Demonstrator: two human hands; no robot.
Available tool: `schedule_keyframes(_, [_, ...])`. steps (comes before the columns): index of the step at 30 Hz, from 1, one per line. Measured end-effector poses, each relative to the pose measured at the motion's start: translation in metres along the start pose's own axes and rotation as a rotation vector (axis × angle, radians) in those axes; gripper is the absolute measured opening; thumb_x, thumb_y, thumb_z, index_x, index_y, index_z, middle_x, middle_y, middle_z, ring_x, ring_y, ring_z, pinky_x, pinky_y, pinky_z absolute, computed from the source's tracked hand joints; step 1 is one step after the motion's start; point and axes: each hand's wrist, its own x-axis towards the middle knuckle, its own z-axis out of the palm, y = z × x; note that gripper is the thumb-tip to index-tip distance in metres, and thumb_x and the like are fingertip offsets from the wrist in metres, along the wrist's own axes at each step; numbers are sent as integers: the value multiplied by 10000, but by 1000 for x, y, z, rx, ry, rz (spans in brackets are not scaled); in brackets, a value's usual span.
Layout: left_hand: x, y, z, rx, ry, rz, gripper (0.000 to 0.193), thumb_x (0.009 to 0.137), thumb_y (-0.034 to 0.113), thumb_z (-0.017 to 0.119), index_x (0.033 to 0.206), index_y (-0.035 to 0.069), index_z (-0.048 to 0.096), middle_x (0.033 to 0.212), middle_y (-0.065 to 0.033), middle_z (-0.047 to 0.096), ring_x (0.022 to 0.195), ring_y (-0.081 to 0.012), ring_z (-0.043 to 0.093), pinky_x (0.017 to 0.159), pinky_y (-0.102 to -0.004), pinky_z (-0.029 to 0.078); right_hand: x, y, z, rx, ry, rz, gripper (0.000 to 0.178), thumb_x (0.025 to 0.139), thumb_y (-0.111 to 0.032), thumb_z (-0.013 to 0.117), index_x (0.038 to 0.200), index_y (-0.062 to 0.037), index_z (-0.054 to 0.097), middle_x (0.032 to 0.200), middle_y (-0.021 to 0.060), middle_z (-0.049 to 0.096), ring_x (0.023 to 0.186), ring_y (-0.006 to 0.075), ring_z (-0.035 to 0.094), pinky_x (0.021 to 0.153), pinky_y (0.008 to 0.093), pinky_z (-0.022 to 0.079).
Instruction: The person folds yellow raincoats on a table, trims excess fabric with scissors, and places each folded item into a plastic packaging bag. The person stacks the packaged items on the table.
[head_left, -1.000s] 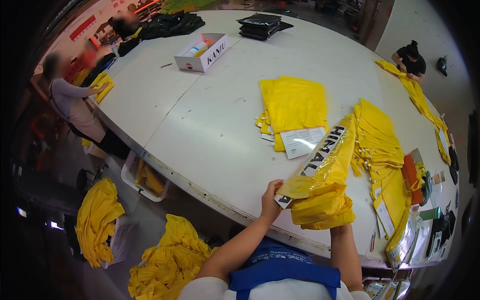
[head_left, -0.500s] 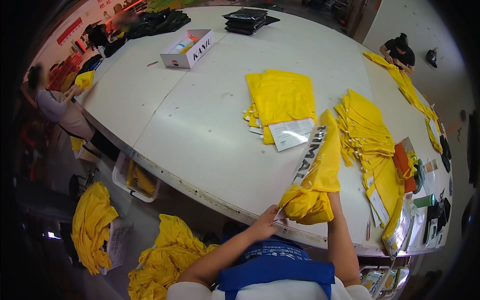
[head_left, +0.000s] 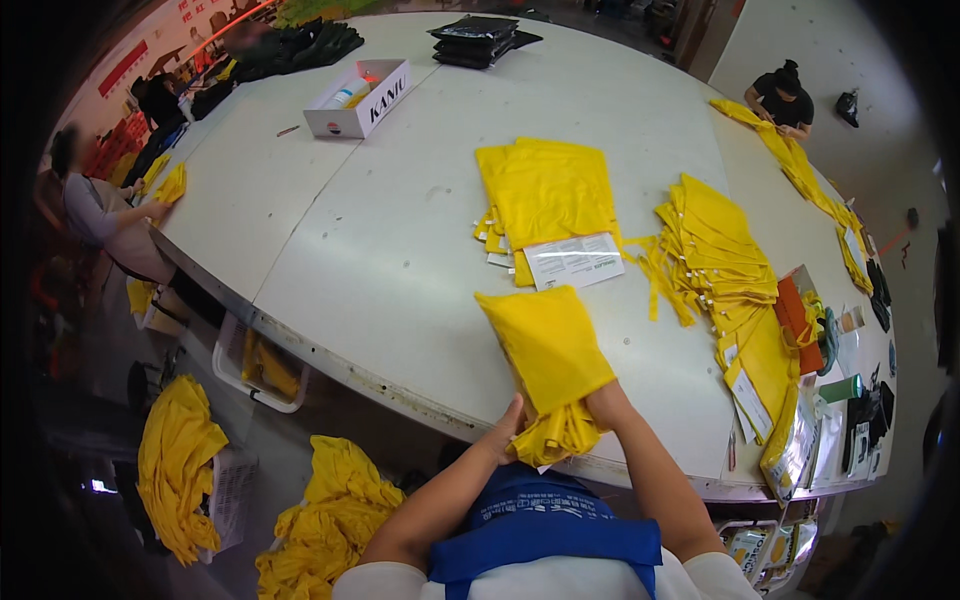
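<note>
Both of my hands hold a folded yellow garment (head_left: pixel 550 345) at the near table edge, its flat part pointing away from me and its loose, bunched end hanging toward my body. My left hand (head_left: pixel 503 432) grips the bunched end from the left, thumb up along its side. From the right, my right hand (head_left: pixel 606 404) is closed on the garment's edge, with its fingertips hidden by the yellow cloth. Just beyond lies a stack of folded yellow garments (head_left: pixel 548 190) with a white printed sheet (head_left: pixel 575 262) at its near end.
To the right fans a long row of yellow garments (head_left: pixel 715 235), beside an orange box (head_left: pixel 795 308) and a green cylinder (head_left: pixel 840 388). A white box (head_left: pixel 358 98) and black packages (head_left: pixel 475 42) sit farther back. Yellow cloth heaps (head_left: pixel 330 520) lie below. Co-workers stand left (head_left: pixel 110 215) and far right (head_left: pixel 785 97).
The garment has turned over and tipped down to the left; lettering on clear plastic showed before, now plain yellow faces up. Both hands moved slightly left, the right one also toward the bunched end.
</note>
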Motion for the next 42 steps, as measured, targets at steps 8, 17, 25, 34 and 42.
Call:
schedule_keyframes(8, [4,-3,-5,266,207,-102,712,863,181,639,1419,44,217,1344,-127,459,1190,-236,523,957,-366,472,8,-8,-4,-479,-23,-300,440,902,-273,516,1307,-102,510,1340,155,502,1268,341,428,1044,388,346])
schedule_keyframes(17, [-12,4,-33,234,231,-203,547,927,308,535,1372,58,338,1286,-111,527,1128,-202,570,940,-339,474,6,-5,41,-298,-51,-382,443,876,-323,558,1266,-115,547,1308,132,523,1236,335,448,1040,445,327])
schedule_keyframes(25, [-38,18,-2,383,459,-92,691,836,42,647,1400,73,250,1337,-129,438,1209,-238,473,982,-356,426,30,-30,67,-398,-114,-487,512,846,-382,580,1290,-133,528,1334,124,505,1263,334,420,1074,467,279])
schedule_keyframes(34, [-41,8,-3,352,541,-48,726,807,41,662,1414,67,266,1324,-127,465,1229,-238,459,993,-359,413,27,23,70,-73,-25,-168,534,857,-403,586,1302,-117,508,1306,134,527,1197,319,486,1066,400,321])
schedule_keyframes(42, [-53,19,-14,200,409,-40,777,794,-5,634,1441,75,212,1360,-111,434,1231,-222,462,1014,-340,398,82,-18,109,-248,-130,-341,529,858,-382,597,1304,-115,508,1300,139,530,1191,317,493,1062,403,324])
